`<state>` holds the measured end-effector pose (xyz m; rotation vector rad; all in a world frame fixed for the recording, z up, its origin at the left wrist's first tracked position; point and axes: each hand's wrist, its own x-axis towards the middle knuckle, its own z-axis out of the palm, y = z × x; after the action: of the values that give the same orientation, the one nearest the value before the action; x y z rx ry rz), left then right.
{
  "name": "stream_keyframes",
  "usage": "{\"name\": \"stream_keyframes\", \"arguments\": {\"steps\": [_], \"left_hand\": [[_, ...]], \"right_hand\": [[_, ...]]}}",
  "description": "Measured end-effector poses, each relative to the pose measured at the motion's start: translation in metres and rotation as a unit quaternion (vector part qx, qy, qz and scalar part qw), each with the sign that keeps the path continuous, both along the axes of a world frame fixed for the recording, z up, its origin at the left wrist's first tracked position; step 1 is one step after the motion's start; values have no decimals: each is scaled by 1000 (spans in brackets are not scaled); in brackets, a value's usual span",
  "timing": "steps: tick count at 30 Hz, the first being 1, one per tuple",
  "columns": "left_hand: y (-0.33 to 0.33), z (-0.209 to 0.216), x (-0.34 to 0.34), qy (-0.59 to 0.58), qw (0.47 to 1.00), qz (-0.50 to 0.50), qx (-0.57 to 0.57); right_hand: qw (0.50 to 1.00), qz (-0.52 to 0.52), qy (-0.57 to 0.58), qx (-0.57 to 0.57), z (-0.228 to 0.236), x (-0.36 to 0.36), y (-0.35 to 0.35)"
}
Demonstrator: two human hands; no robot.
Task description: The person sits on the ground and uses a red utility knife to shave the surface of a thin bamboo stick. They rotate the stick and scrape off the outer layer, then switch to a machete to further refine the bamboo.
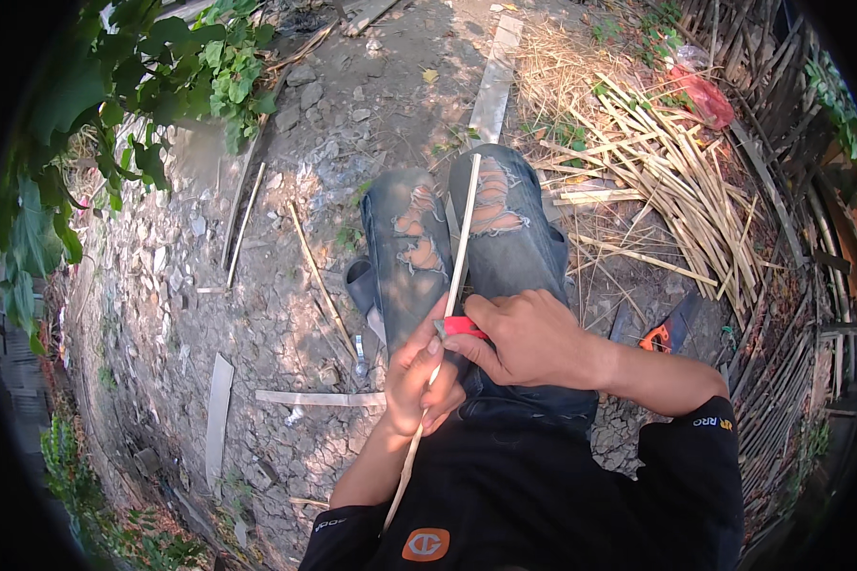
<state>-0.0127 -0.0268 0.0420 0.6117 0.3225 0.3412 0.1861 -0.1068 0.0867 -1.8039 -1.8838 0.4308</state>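
Both hands' fingers point(427, 354) around bamboo strip point(463, 238)

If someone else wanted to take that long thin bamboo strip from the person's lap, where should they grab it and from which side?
Probably the free far end of the bamboo strip, coming from ahead of the knees. That stretch lies bare along the torn jeans, while the middle is taken: the left hand wraps it and the right hand presses a red-handled tool against it. The near end is tucked against the body.

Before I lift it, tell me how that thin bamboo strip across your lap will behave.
The bamboo strip looks long and very thin, so it probably flexes and whips at its free end. It seems light: the left hand alone steadies it. Its flat, split shape likely won't roll, though edges may splinter.
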Motion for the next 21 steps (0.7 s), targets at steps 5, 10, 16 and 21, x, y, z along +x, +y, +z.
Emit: {"name": "stream_keyframes", "arguments": {"steps": [5,10,16,21], "left_hand": [[-12,-3,-18,-40,999,-31,11],[-2,6,-9,-60,998,-8,-24],[-20,1,-24,-32,998,-57,11],[-11,1,-16,-34,999,4,-19]], "right_hand": [[985,-153,33,68,11,60,30],[998,-21,-36,38,15,14,2],[960,-248,63,113,24,100,43],[995,21,-58,80,-9,32,12]]}}
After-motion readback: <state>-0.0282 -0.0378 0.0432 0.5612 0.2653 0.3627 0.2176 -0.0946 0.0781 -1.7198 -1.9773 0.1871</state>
